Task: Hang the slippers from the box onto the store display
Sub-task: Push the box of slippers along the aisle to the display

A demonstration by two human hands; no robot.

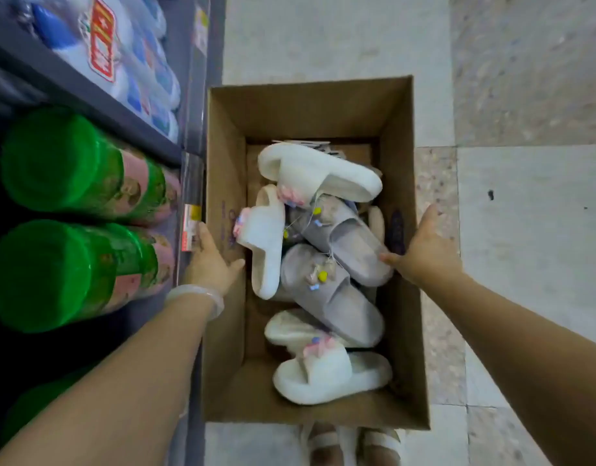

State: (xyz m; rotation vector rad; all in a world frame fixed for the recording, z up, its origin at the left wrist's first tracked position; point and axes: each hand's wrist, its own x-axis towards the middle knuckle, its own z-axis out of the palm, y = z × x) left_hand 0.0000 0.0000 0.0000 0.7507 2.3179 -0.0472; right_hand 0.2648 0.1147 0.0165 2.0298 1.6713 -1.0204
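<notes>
An open cardboard box (310,105) sits on the tiled floor (525,247), just beside a dark store shelf (88,92); inside it lies a loose heap of slippers, white ones (318,171) toward the far end, the left wall and the near end, grey ones (330,290) in the middle, each with small coloured charms on its strap. The left hand (211,260) grips the box's left wall, thumb hooked inside the rim and fingers down the outside, so the nearest white slipper (266,243) lies just beside the thumb; the right hand (424,243) grips the right wall the same way, fingers outside, thumb inside and close to the toe of a grey slipper (350,243), though contact cannot be told. A pale bangle (197,295) circles the left wrist; green-capped bottles (51,156) lie on the shelf at the left, with blue and white packs (135,62) on the tier beyond; two sandalled feet (353,445) show below the box's near edge.
</notes>
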